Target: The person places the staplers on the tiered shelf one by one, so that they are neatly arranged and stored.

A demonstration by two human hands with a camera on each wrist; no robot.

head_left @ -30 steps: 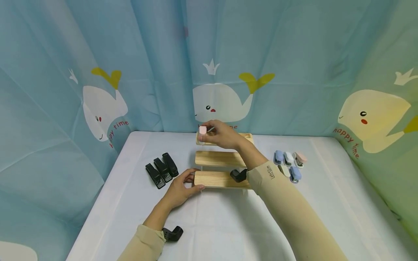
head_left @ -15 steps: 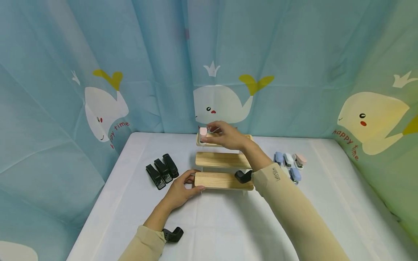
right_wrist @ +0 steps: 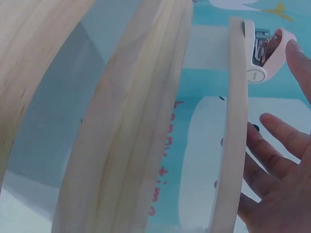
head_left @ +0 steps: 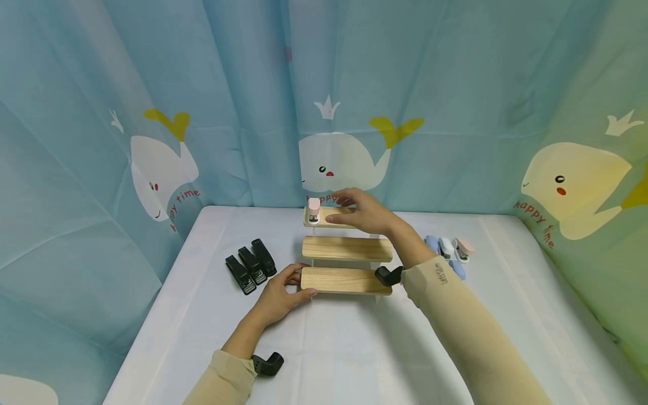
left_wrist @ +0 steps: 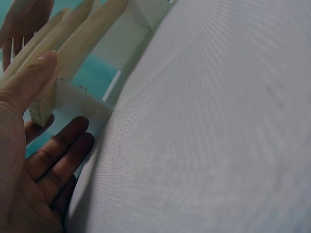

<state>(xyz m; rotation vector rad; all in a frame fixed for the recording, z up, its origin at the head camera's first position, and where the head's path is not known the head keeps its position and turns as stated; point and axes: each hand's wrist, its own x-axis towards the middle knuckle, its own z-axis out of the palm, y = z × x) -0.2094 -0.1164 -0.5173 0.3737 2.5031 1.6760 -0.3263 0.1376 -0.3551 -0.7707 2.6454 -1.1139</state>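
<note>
A pink-and-white mini stapler (head_left: 314, 210) stands at the left end of the top shelf of a three-tier wooden display stand (head_left: 347, 248). Just right of it, my right hand (head_left: 367, 211) is held over that shelf with its fingers apart, holding nothing. In the right wrist view the stapler (right_wrist: 266, 52) shows side-on, its pink top raised, and the thumb overlaps its edge. My left hand (head_left: 277, 293) grips the left end of the bottom shelf (head_left: 346, 280) between thumb and fingers. The left wrist view shows the thumb (left_wrist: 36, 75) across the shelf end, with the lower fingers below it.
Several mini staplers in blue, white and pink (head_left: 446, 247) lie right of the stand, partly behind my right sleeve. Three black staplers (head_left: 251, 265) lie side by side on the left. Behind the white table (head_left: 202, 337) hangs a blue curtain (head_left: 243, 112) with whales.
My right hand has let go of the pink stapler and moved a little to the right. The stapler stays standing on the top shelf. The left hand has kept its place.
</note>
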